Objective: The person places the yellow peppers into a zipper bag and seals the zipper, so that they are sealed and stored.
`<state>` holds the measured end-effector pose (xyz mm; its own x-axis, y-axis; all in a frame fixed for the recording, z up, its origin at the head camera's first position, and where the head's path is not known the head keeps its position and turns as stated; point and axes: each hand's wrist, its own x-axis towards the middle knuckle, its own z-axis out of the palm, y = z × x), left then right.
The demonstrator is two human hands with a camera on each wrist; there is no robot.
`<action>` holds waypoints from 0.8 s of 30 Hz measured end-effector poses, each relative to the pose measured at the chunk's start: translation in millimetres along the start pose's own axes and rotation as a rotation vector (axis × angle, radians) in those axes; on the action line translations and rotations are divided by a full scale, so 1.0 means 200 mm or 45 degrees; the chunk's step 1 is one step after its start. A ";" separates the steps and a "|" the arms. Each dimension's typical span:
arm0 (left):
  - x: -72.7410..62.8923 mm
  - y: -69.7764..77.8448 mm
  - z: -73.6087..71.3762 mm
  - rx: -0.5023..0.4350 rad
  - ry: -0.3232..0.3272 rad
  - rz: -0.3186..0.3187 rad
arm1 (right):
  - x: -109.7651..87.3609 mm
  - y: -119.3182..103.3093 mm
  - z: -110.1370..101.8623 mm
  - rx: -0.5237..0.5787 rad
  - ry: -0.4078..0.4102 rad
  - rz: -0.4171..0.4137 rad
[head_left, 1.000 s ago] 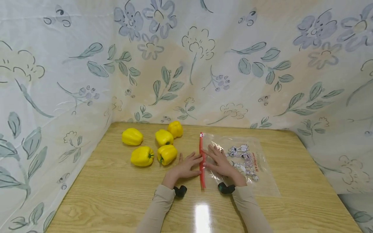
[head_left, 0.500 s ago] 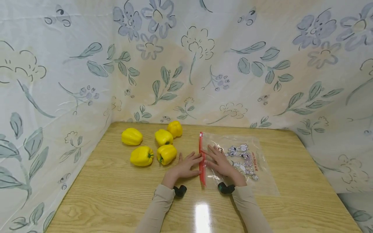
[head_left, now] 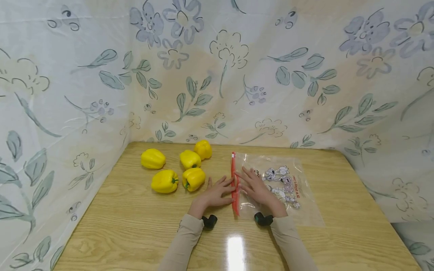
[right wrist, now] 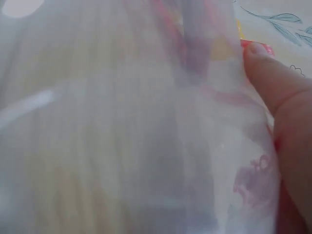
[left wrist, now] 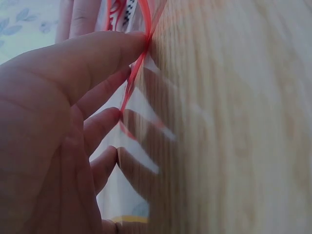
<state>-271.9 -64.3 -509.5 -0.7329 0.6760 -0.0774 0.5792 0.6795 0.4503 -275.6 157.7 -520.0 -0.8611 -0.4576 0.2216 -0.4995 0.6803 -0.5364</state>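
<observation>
A clear plastic zip bag (head_left: 306,203) with cartoon animals and red lettering lies flat on the table, its red zip strip (head_left: 235,207) facing left. My left hand (head_left: 213,195) rests with spread, fairly straight fingers at the strip's left side. In the left wrist view, its thumb (left wrist: 107,51) and fingertips touch the red edge and the tabletop. On the bag's right side my right hand (head_left: 259,190) lies with extended fingers, their tips at the strip. The right wrist view looks through blurred plastic, with only the thumb (right wrist: 278,80) plain.
Several yellow bell peppers stand to the left, the closest pepper (head_left: 194,179) just beyond my left hand. The wooden table (head_left: 129,229) ends at a floral cloth (head_left: 230,109) behind and at the left. Light glares off the table's front.
Both hands stay nearly in place. The near end of the red strip and the bag's near edge have shifted slightly away from me. The peppers have not moved.
</observation>
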 end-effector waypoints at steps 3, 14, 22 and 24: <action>0.00 0.00 0.00 0.010 0.007 0.003 | 0.00 -0.01 -0.01 0.010 0.021 0.013; 0.00 -0.01 0.02 -0.013 0.024 0.004 | -0.02 -0.02 -0.05 0.122 0.044 0.026; 0.01 -0.01 0.02 0.003 0.014 -0.002 | -0.02 -0.03 -0.10 0.140 0.112 -0.025; 0.01 -0.01 0.02 0.004 0.017 -0.003 | -0.02 -0.03 -0.11 0.124 0.131 -0.044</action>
<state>-272.1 -62.7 -514.3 -0.7388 0.6706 -0.0668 0.5785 0.6820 0.4474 -270.3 167.5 -500.0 -0.8512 -0.4151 0.3212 -0.5218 0.6038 -0.6026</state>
